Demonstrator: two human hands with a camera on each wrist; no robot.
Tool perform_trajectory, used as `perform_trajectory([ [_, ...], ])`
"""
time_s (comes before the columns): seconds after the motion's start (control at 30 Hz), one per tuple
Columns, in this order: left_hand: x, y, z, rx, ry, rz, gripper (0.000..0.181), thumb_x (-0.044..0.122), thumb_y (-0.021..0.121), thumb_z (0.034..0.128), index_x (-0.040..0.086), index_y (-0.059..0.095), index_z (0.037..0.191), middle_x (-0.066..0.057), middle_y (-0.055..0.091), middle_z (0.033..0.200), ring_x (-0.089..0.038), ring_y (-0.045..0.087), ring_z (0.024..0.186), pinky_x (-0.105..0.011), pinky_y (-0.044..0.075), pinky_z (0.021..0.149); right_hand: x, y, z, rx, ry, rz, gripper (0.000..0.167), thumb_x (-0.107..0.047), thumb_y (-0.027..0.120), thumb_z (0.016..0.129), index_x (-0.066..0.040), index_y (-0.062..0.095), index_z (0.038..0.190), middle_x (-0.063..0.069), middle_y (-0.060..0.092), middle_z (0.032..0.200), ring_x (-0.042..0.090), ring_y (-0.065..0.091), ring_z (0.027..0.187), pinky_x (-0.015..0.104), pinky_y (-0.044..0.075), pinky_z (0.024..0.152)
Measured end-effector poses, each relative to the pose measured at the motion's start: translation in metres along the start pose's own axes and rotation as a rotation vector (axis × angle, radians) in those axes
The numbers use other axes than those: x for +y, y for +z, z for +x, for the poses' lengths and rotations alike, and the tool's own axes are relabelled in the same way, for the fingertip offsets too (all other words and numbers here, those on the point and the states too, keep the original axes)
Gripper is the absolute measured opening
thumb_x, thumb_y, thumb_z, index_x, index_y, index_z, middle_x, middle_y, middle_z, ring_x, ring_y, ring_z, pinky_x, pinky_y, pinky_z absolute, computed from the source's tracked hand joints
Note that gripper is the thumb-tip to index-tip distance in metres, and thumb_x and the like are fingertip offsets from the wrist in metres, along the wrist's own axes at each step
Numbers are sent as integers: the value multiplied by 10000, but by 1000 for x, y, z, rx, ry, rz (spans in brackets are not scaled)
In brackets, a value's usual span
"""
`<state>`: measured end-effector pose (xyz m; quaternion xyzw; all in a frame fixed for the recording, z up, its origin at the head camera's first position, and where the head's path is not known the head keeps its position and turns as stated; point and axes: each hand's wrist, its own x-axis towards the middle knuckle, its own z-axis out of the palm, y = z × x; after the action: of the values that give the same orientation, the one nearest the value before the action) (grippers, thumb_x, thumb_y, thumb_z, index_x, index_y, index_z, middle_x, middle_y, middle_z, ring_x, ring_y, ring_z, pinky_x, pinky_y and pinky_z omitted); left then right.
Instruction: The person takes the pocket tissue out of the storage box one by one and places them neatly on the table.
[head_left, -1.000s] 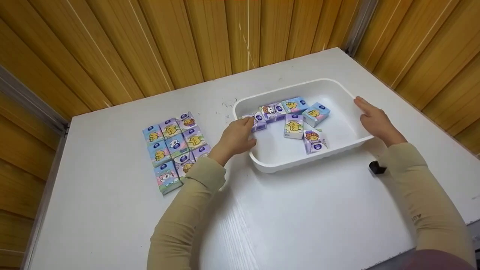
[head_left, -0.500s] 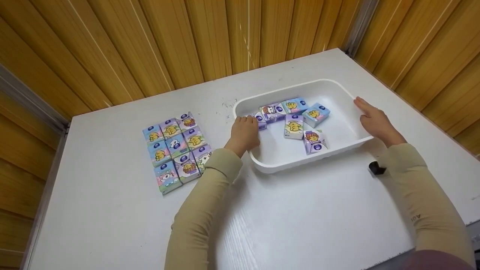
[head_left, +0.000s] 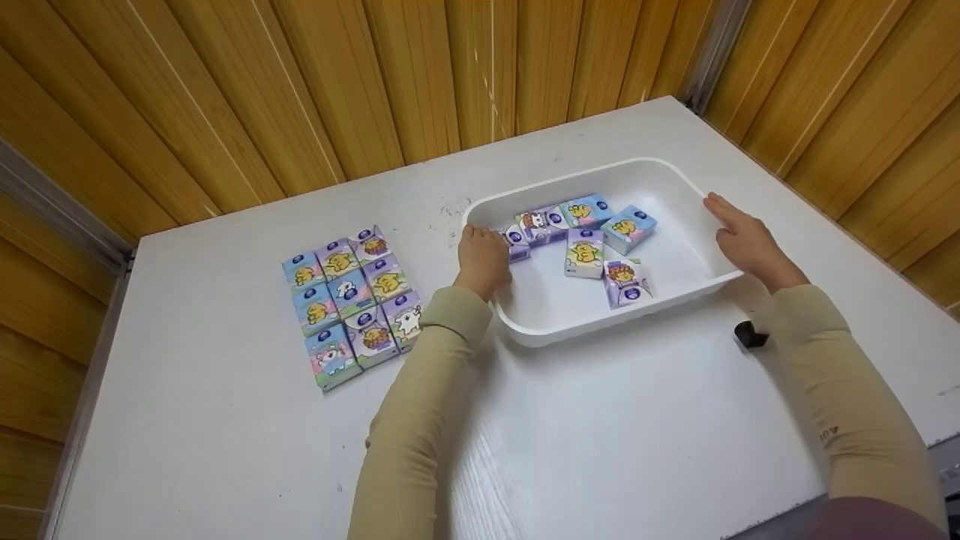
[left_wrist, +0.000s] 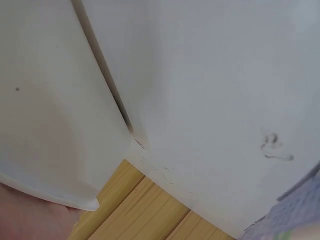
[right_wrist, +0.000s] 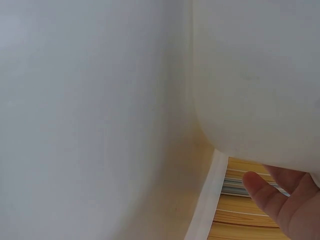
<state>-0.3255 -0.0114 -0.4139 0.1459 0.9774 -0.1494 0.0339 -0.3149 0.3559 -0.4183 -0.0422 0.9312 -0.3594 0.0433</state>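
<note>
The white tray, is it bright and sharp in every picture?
No: in the head view the white tray is bright, its boxes clear; in the left wrist view it's greyer, a purple box blurry; in the right wrist view it's dim and soft.

Tray (head_left: 551, 304) on table (head_left: 600, 427), 6 packs (head_left: 584, 253) visible inside. 3-by-3 pack block (head_left: 351, 296) left of tray. Left hand (head_left: 482, 259) at tray's left end, right hand (head_left: 750, 241) at right. Wall (head_left: 420, 75) behind table.

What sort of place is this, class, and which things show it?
Probably an enclosed workstation or booth: wood-look panels stand around three sides of a white table, with metal strips at the corners.
</note>
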Motion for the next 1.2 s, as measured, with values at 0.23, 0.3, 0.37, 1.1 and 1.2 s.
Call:
perform_trajectory([
  [0.23,1,0,4,-45,-28,29,452,253,444,852,17,474,1236,-81,539,1219,-234,445,1168,-380,185,1085,1,1,3,8,-2,-10,522,-53,225,911,-124,106,1415,36,10,1487,287,-1,1358,470,38,1097],
  [0.3,2,0,5,-59,-19,30,455,254,440,855,21,470,1245,-79,535,1227,-244,437,1182,-390,168,1096,0,1,3,6,7,-12,521,-58,223,915,-130,102,1416,31,5,1487,288,-3,1358,473,38,1096],
  [0.37,2,-1,4,-69,-4,34,455,255,452,846,30,479,1239,-77,541,1219,-251,439,1181,-402,157,1099,0,1,3,1,14,-16,519,-61,221,918,-136,96,1416,27,-1,1487,290,-7,1358,475,37,1095],
  [1.1,2,-4,-1,-71,110,-80,732,268,583,749,109,262,1387,-36,417,1358,-231,348,1262,-470,147,1087,0,-1,3,-4,-7,0,505,-83,214,922,-102,109,1415,52,15,1487,296,0,1357,478,38,1094],
  [1.2,2,-3,1,-64,149,-88,757,244,588,743,135,227,1400,-12,325,1419,-223,291,1302,-471,161,1081,0,-1,4,1,-10,-7,509,-74,217,918,-100,112,1415,59,20,1486,298,7,1357,478,43,1094],
])
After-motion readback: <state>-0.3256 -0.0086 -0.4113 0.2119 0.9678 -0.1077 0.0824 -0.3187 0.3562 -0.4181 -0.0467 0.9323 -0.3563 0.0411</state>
